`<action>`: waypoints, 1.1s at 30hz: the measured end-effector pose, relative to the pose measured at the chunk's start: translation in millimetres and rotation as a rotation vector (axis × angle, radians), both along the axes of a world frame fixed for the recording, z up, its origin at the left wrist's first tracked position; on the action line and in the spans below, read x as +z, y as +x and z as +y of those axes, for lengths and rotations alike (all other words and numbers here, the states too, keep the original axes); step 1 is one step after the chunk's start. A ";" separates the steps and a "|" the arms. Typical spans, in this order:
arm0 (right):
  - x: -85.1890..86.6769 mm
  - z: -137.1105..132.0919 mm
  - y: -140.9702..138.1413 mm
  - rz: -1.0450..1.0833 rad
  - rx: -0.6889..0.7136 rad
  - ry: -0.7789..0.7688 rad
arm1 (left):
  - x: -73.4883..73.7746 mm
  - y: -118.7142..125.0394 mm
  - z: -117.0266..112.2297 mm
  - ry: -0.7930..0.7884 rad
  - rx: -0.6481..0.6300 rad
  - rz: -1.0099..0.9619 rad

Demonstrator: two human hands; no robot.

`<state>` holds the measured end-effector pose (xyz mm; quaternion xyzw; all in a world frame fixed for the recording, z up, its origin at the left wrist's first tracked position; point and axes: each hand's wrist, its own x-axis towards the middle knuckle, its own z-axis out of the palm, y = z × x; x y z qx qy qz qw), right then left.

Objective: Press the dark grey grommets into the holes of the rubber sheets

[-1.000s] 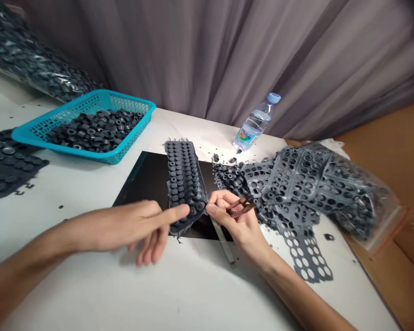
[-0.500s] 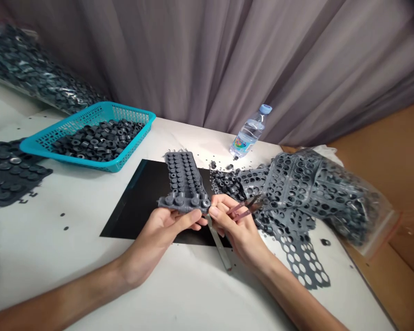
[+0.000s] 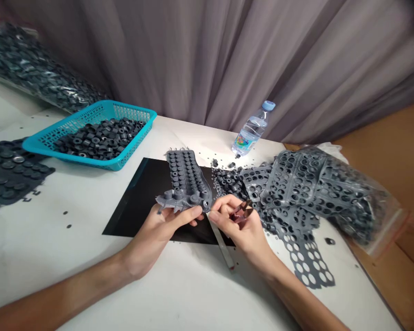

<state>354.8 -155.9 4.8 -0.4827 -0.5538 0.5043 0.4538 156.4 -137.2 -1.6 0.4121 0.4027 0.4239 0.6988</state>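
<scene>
A dark grey moulded rubber sheet [image 3: 186,172] with rows of round studs is gripped along its near edge by my left hand [image 3: 167,225], thumb on top and fingers beneath. That near end is bent up. My right hand [image 3: 239,225] is closed, with thumb and forefinger pinched at the sheet's right corner; what lies between these fingertips is too small to make out. Across the same hand rests a pair of pinkish tweezers [image 3: 240,212], prongs pointing away from the sheet. Below the hands a pale flat strip [image 3: 222,246] lies partly on a black mat [image 3: 134,211].
A turquoise basket [image 3: 120,161] of black rubber rings stands at left, near another studded sheet [image 3: 10,177]. A water bottle [image 3: 251,131] is at the back. Punched sheets [image 3: 293,179], loose bits [image 3: 229,181] and a plastic bag [image 3: 376,220] lie right. A filled bag [image 3: 37,69] is back left.
The sheet's near end has tilted and bent more in my left hand. In my right hand the tweezers have turned and now look foreshortened. The view has shifted slightly.
</scene>
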 end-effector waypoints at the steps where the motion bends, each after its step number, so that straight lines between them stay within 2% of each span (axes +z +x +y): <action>1: 1.2 -0.3 0.3 -0.010 -0.031 0.046 | 1.0 -0.1 -0.1 -0.002 -0.014 -0.011; 4: 3.1 -1.4 -0.8 -0.036 -0.077 0.157 | 2.8 -0.2 -0.4 0.004 -0.054 -0.069; 9: 3.1 -5.4 -3.6 -0.091 -0.060 0.192 | 2.6 -0.7 -1.9 -0.008 -0.108 -0.127; 13: 4.5 -9.7 5.4 -0.108 -0.035 0.275 | 3.9 -1.4 -1.2 0.018 -0.142 -0.129; 18: 9.5 -10.5 21.7 -0.348 -0.006 0.249 | 7.2 -2.4 1.7 0.093 -0.163 -0.127; 23: 15.2 -9.3 24.7 -0.524 0.009 0.263 | 6.8 -3.0 2.7 0.114 -0.161 -0.133; 28: 18.7 -15.0 21.6 -0.518 0.062 0.320 | 8.5 -3.3 2.6 0.099 -0.163 -0.142; 33: 17.0 -18.7 16.5 -0.504 0.001 0.486 | 14.3 -3.0 2.7 0.060 -0.172 -0.188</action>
